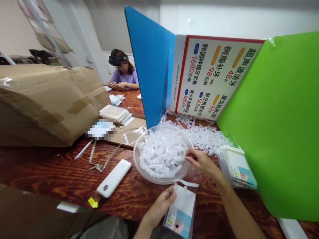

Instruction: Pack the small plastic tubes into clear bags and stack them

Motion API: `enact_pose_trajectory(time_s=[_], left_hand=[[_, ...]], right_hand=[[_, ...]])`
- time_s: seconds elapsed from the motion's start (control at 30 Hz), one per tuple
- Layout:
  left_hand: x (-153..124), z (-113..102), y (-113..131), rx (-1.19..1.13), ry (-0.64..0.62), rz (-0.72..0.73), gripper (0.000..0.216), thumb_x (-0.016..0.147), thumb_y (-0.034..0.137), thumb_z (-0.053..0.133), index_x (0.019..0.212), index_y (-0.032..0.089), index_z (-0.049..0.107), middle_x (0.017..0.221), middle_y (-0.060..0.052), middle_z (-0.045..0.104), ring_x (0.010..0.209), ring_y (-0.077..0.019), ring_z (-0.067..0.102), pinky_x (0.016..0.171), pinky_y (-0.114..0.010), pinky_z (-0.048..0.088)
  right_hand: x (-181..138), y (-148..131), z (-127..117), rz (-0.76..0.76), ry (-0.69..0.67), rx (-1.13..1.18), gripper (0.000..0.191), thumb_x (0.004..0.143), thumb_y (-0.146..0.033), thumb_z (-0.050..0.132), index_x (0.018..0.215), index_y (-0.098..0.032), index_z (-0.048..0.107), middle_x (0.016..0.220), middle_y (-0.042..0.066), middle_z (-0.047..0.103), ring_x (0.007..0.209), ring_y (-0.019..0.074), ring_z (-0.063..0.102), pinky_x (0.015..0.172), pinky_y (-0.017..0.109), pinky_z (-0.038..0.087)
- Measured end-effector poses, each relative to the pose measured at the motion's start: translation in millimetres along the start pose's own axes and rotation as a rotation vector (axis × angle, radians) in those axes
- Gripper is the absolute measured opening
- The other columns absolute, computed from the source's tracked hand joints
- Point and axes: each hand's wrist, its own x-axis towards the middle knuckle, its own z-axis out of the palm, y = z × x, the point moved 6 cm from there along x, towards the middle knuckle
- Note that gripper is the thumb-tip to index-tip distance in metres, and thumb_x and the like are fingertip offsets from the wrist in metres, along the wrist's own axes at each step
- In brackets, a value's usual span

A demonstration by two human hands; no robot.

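Note:
My left hand [161, 205] is closed on the left edge of a clear plastic packaging bag [183, 202] with a white and blue printed card inside. The bag's flap strip stands up at its top, near the front of the bowl. My right hand [199, 161] is at the right rim of a translucent round bowl [136, 159], its fingers slightly curled and apart, with nothing visible between them. Small white plastic tubes [161, 152] are heaped in that bowl. More loose tubes [201, 136] lie spread on the table behind it.
Filled packages [239, 169] are stacked at the right by a green panel [281, 116]. Blue [152, 66] and printed boards [209, 76] stand behind. To the left are a white power bank [114, 177], a pen [83, 150], a cardboard box [50, 106] and card stacks [116, 114]. Another person [124, 74] sits beyond.

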Motion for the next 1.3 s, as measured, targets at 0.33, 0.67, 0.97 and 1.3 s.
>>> enact_pose_trajectory(time_s=[0.33,0.67,0.97,1.3], left_hand=[[31,27,-3,0.015,-0.102,-0.159,0.051,0.078,0.055,0.081,0.105,0.013,0.078,0.092,-0.010,0.076,0.074,-0.0157,0.063,0.068,-0.021,0.045],[50,60,-10,0.152,-0.017,-0.132,0.054,0.082,0.059,0.075,0.110,0.013,0.076,0.089,-0.009,0.074,0.071,-0.0155,0.059,0.064,-0.022,0.044],[75,105,-34,0.497,-0.161,-0.096,0.060,0.086,0.068,0.061,0.111,0.015,0.073,0.099,-0.012,0.074,0.083,-0.0224,0.067,0.068,-0.029,0.052],[218,162,-1,0.754,0.179,0.221,0.039,0.077,0.053,0.074,0.087,0.020,0.056,0.085,-0.003,0.062,0.081,-0.0204,0.059,0.076,-0.030,0.042]], right_hand=[[-119,62,30,0.146,0.272,0.988,0.031,0.077,-0.046,0.083,0.088,-0.019,0.072,0.085,0.006,0.073,0.075,0.0192,0.066,0.065,0.028,0.051],[-147,76,69,0.298,0.528,1.122,0.051,0.076,-0.068,0.074,0.067,-0.018,0.075,0.091,0.012,0.076,0.088,0.0271,0.070,0.082,0.038,0.055],[-246,89,39,0.547,0.563,0.905,0.036,0.078,-0.054,0.077,0.093,-0.022,0.080,0.099,0.010,0.079,0.095,0.0303,0.072,0.086,0.037,0.057],[-464,145,-89,1.119,0.930,0.303,0.039,0.049,-0.053,0.076,0.074,-0.023,0.079,0.086,0.011,0.080,0.080,0.0352,0.073,0.068,0.038,0.057]])
